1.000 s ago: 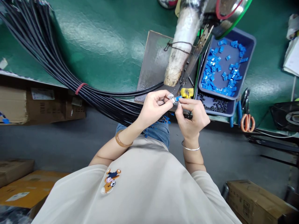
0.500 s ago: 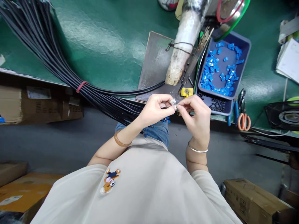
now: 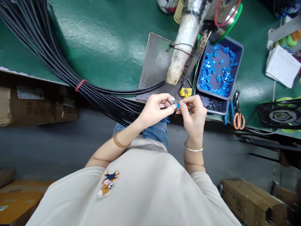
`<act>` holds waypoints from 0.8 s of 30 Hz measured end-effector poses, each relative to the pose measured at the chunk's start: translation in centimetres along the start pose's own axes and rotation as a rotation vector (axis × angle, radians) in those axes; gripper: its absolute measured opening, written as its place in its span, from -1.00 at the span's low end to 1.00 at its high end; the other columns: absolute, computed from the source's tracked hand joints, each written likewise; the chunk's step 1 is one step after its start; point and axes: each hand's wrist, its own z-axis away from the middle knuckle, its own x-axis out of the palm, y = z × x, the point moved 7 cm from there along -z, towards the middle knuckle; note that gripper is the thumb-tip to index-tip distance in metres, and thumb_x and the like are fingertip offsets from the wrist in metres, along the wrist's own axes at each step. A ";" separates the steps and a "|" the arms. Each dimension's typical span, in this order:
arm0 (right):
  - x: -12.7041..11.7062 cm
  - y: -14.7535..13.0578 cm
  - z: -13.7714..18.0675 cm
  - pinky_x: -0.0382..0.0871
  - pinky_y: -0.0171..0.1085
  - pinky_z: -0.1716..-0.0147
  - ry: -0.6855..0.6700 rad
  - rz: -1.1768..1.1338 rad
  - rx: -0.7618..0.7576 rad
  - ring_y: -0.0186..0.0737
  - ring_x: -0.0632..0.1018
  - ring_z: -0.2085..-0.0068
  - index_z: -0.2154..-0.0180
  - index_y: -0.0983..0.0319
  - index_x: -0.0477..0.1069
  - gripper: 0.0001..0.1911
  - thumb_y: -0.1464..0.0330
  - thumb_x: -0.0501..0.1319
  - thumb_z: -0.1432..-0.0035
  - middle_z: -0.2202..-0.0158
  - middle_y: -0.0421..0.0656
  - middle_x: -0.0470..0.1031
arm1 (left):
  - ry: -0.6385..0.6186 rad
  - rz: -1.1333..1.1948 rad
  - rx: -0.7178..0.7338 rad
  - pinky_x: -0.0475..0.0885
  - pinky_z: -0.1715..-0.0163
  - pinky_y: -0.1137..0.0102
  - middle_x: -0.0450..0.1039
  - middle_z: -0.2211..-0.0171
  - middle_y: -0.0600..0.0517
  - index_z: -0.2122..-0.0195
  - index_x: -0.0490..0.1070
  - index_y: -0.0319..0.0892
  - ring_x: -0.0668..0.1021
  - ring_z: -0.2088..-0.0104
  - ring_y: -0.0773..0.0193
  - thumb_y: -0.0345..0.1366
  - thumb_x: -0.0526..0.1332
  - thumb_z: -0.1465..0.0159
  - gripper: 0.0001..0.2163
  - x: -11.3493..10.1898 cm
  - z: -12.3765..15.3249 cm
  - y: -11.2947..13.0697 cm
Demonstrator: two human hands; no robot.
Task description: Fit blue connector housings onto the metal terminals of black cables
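My left hand is closed around the end of a thin black cable with a small clear connector at its tip. My right hand pinches a small blue piece against that cable end. Both hands meet just in front of the green bench edge, above my lap. A thick bundle of black cables, tied with a red band, runs from the upper left down toward my left hand.
A dark blue tray of several blue pieces stands on the bench, stacked on a tray of black parts. A wrapped white post rises from a grey plate. Orange-handled scissors lie right. Cardboard boxes sit on the floor.
My hands stayed together at the cable end. The blue piece, hidden half a second ago, shows again between my right fingers. The view has shifted slightly right.
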 end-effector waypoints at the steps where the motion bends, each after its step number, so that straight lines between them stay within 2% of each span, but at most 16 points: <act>1: -0.1 -0.2 0.1 0.44 -0.43 0.50 0.021 0.039 -0.028 -0.46 0.51 0.51 0.29 0.17 0.31 -0.93 0.34 0.16 -0.28 0.42 -0.33 0.40 | -0.006 0.001 -0.004 0.24 0.55 0.59 0.31 0.59 0.15 0.48 0.41 -0.28 0.32 0.57 0.53 -0.46 0.28 -0.03 -0.95 0.0 0.0 0.0; 7: -0.4 -1.1 0.4 0.38 -0.37 0.46 0.096 0.230 -0.141 -0.41 0.46 0.48 0.29 0.18 0.36 -0.95 0.37 0.15 -0.28 0.42 -0.29 0.41 | -0.015 -0.018 0.032 0.24 0.53 0.56 0.34 0.57 0.13 0.50 0.43 -0.28 0.33 0.56 0.51 -0.45 0.26 -0.07 -0.96 0.2 -0.1 0.2; 14: -0.3 -1.1 0.3 0.29 -0.38 0.51 0.110 0.217 -0.108 -0.47 0.40 0.53 0.30 0.20 0.39 -0.93 0.37 0.18 -0.27 0.46 -0.30 0.39 | -0.005 -0.121 0.052 0.18 0.52 0.55 0.21 0.57 0.14 0.48 0.38 -0.27 0.25 0.54 0.51 -0.42 0.19 -0.13 -0.93 0.2 -0.1 0.1; 17: -1.7 -1.3 0.7 0.18 -0.38 0.62 0.272 0.127 -0.083 -0.49 0.33 0.61 0.22 0.19 0.43 -0.90 0.33 0.17 -0.28 0.52 -0.32 0.32 | 0.028 -0.123 0.043 0.12 0.55 0.53 0.15 0.59 0.15 0.48 0.37 -0.25 0.21 0.56 0.51 -0.44 0.18 -0.13 -0.94 -0.1 -0.3 0.0; 19: -2.9 -1.3 1.2 0.17 -0.38 0.66 0.405 0.027 -0.089 -0.47 0.34 0.63 0.10 0.17 0.38 -0.84 0.30 0.14 -0.30 0.55 -0.34 0.31 | 0.045 -0.111 0.037 0.07 0.57 0.53 0.11 0.62 0.16 0.51 0.36 -0.25 0.18 0.58 0.51 -0.46 0.18 -0.10 -0.93 -0.2 -0.6 0.1; 21: -3.4 -0.9 1.4 0.24 -0.38 0.66 0.453 -0.021 -0.059 -0.45 0.42 0.62 0.03 0.15 0.31 -0.81 0.31 0.10 -0.33 0.48 -0.31 0.43 | 0.051 -0.100 0.034 0.05 0.58 0.53 0.08 0.64 0.17 0.54 0.33 -0.24 0.16 0.59 0.52 -0.48 0.18 -0.09 -0.91 -0.3 -1.0 0.1; 24: -2.8 -0.8 1.3 0.48 -0.34 0.48 0.370 0.107 -0.055 -0.37 0.61 0.44 0.13 0.16 0.35 -0.90 0.35 0.13 -0.31 0.29 -0.23 0.58 | 0.051 -0.100 0.034 0.03 0.59 0.53 0.07 0.64 0.16 0.56 0.30 -0.23 0.15 0.60 0.52 -0.49 0.17 -0.09 -0.89 -0.3 -1.4 0.3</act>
